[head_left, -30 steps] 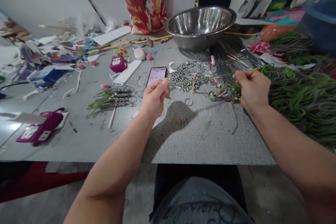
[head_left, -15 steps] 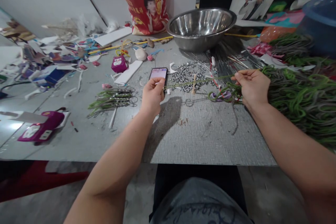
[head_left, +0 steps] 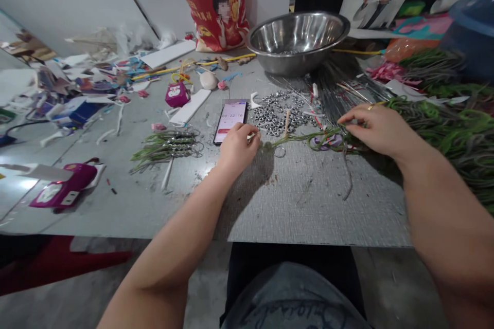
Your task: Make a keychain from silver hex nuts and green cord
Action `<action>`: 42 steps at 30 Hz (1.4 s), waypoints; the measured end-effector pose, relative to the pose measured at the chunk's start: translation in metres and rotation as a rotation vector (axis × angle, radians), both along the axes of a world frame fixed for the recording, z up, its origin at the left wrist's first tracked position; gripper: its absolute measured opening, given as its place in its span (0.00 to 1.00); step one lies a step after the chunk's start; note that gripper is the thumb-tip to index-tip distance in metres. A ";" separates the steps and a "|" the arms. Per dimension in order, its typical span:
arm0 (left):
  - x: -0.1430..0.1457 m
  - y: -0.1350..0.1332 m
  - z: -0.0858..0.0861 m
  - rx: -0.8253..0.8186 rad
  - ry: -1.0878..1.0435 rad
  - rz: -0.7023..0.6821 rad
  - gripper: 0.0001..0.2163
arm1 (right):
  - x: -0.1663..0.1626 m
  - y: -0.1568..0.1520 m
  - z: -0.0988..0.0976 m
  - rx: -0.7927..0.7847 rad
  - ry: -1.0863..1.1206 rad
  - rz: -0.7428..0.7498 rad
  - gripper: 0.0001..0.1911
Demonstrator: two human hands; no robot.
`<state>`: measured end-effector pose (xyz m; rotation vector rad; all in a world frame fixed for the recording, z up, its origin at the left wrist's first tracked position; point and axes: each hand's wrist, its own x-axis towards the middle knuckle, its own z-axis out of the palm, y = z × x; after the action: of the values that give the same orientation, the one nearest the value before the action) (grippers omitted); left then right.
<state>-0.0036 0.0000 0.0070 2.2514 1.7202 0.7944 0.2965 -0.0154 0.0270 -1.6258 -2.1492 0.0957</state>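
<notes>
My left hand [head_left: 240, 148] is closed just right of the phone [head_left: 230, 122], its fingertips pinched round a small pale thing that I cannot make out. A green cord [head_left: 299, 138] runs slack from near those fingertips to the right. At its right end, my right hand [head_left: 380, 126] pinches the green cord between thumb and fingers. A purple strip [head_left: 327, 141] lies among the green strands below that hand. Between the hands are a metal ring [head_left: 280, 151], a small upright wooden stick [head_left: 286, 122] and many silver beads [head_left: 270, 108].
A steel bowl [head_left: 297, 56] stands behind the beads. At right lies a heap of green and grey cords [head_left: 443, 149]. Finished-looking beaded cords with rings [head_left: 165, 146] lie left. Purple devices [head_left: 67, 187], scraps [head_left: 77, 82] and a red bag [head_left: 214, 5] are farther out.
My left hand has come down and right, uncovering the phone. The green cord, stretched taut between both hands before, now hangs slack and lower. My right hand has turned and dropped slightly.
</notes>
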 end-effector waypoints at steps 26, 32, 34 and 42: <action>0.022 -0.027 0.003 -0.583 -0.511 -0.415 0.17 | -0.084 -0.052 -0.008 0.185 0.128 0.404 0.07; 0.026 -0.032 0.003 -1.130 -0.715 -0.477 0.20 | -0.110 -0.065 -0.019 0.111 0.097 0.690 0.14; 0.027 -0.032 0.004 -1.186 -0.756 -0.485 0.17 | -0.114 -0.067 -0.019 0.024 0.062 0.697 0.15; 0.026 -0.027 0.002 -1.113 -0.883 -0.455 0.06 | -0.112 -0.062 -0.018 0.037 0.165 0.648 0.14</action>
<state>0.0228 -0.0275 0.0091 1.1398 0.8002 0.4112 0.1846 -0.0774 0.0089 -0.8126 -2.4347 0.3672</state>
